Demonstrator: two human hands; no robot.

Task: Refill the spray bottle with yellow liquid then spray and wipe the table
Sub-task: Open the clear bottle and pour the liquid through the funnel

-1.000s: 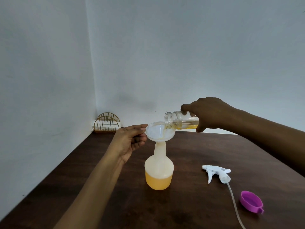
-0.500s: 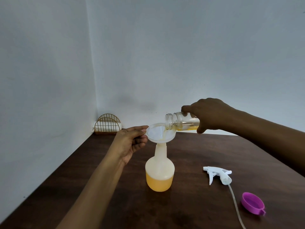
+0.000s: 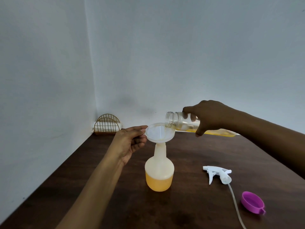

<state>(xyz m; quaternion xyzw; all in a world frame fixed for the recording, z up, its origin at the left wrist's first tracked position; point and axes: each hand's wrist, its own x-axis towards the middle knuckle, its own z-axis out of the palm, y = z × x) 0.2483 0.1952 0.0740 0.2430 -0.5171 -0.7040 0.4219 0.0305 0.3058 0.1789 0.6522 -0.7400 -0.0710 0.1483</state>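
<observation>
While right grip (image 3: 212,116) clasps clear bottle (image 3: 179,121) above funnel (image 3: 159,132), left grip (image 3: 130,141) pinches funnel rim, spray bottle (image 3: 159,171) below

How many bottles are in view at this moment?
2: a translucent white plastic spray bottle standing mid-table under a white funnel, and a clear plastic bottle tilted over it in the right hand.

The right hand (image 3: 212,116) covered the middle of the clear bottle (image 3: 178,121), whose far end was partly lost behind that forearm. The stem of the funnel (image 3: 158,132), just beside the left hand (image 3: 130,142), sat hidden inside the neck of the spray bottle (image 3: 159,171). Below the right hand, the dip tube (image 3: 234,204) ran off the bottom edge. Beyond the left hand, the white thing inside the wire rack (image 3: 107,123) was too small to tell.
</observation>
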